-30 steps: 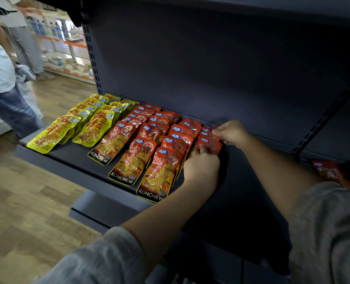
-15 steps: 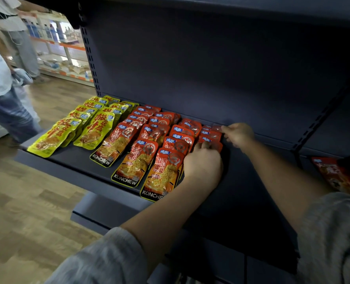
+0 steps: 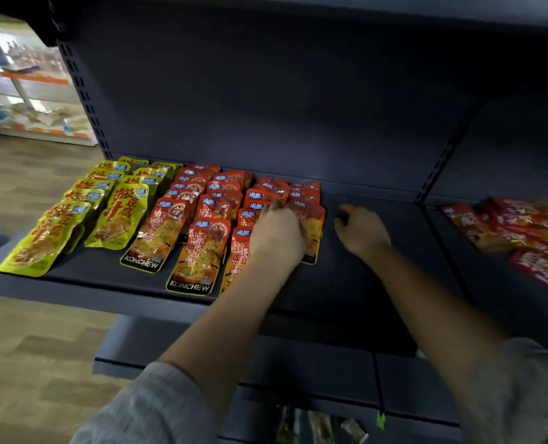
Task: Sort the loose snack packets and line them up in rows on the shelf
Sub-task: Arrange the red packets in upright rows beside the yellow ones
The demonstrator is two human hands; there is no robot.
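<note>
We press our left hand (image 3: 277, 233) flat on the rightmost orange packets (image 3: 308, 219) on the shelf (image 3: 356, 283) to square their row; right hand (image 3: 361, 230) hovers just right, fingers loosely curled, empty.

Dim, motion-blurred; brighter at left edge.

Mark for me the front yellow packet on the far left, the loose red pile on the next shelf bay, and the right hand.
front yellow packet (image 3: 38, 248), head view, middle of its face
loose red pile (image 3: 522, 235), head view, centre of the heap
right hand (image 3: 362, 230), head view, back of the hand
</note>
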